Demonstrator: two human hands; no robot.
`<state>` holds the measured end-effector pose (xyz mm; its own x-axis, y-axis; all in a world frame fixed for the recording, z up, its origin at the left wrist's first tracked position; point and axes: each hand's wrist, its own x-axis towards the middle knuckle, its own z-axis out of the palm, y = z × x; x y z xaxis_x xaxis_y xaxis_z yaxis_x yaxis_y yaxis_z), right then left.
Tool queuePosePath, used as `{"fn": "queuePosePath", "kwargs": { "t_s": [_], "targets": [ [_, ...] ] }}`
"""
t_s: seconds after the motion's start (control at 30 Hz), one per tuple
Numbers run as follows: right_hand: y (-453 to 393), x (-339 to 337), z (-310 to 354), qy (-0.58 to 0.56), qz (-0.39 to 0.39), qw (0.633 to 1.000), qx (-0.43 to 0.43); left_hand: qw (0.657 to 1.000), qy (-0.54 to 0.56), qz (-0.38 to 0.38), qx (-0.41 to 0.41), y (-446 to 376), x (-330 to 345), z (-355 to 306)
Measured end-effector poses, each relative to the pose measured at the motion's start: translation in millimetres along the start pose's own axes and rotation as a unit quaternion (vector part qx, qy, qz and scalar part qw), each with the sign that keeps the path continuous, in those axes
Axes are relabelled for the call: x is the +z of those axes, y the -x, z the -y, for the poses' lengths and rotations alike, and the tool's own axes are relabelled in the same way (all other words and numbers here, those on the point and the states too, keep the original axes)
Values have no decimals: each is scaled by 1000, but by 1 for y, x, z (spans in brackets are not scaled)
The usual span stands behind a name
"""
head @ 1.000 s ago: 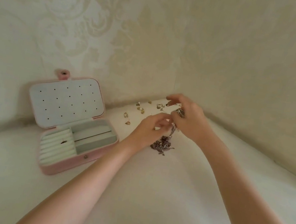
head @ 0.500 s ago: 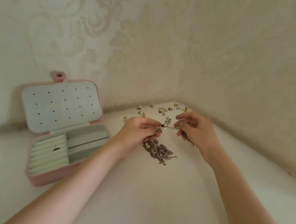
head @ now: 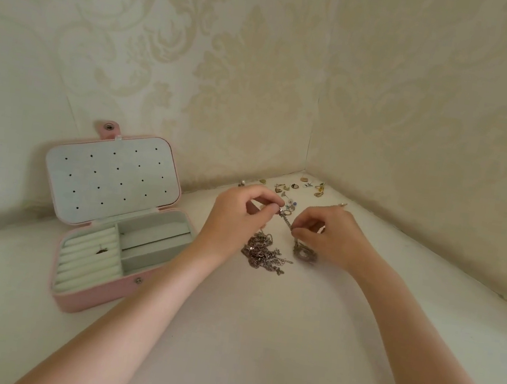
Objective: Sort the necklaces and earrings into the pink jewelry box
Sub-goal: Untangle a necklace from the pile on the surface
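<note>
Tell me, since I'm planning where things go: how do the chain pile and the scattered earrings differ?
The chain pile is one silvery tangled heap just in front of the hands; the earrings are small separate pieces, several gold-toned, spread out in the far corner. One chain leaves the pile, pinched between the left hand and the right hand; the earrings lie untouched. Both are still outside the pink jewelry box.

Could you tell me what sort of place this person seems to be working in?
Probably a room at home: a pale surface tucked into a corner of damask-patterned wallpaper, with an open pink jewelry box and loose earrings laid out by the walls.
</note>
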<state>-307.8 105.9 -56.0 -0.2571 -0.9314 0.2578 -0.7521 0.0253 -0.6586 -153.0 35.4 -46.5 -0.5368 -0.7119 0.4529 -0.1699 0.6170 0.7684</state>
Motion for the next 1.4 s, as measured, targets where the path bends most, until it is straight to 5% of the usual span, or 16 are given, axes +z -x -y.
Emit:
{"fn": "queuePosePath", "kwargs": {
  "t_s": [0.13, 0.37, 0.5, 0.67, 0.8, 0.97, 1.17, 1.4],
  "targets": [
    [1, 4, 5, 24, -17, 1000, -11, 999, 11, 27, -26, 2, 4, 0],
    [7, 4, 21, -242, -17, 970, 22, 996, 68, 23, -47, 3, 6, 2],
    [8, 6, 22, -279, -8, 958, 61, 991, 114, 19, -69, 5, 5, -2],
    [4, -1, 13, -330, -182, 917, 127, 962, 201, 31, -182, 6, 0, -4],
    [3, -2, 8, -370, -228, 886, 159, 962, 151, 88, -210, 7, 1, -2],
    [5, -3, 12, -382, -171, 896, 150, 979, 98, 60, -168, 2, -2, 1],
    [9, -6, 21, -401, -43, 907, 120, 988, -111, 106, -32, 6, 7, 6],
    [10, -6, 22, -421, -10, 902, 99, 991, 28, 125, -47, 8, 15, 3]
  ]
}}
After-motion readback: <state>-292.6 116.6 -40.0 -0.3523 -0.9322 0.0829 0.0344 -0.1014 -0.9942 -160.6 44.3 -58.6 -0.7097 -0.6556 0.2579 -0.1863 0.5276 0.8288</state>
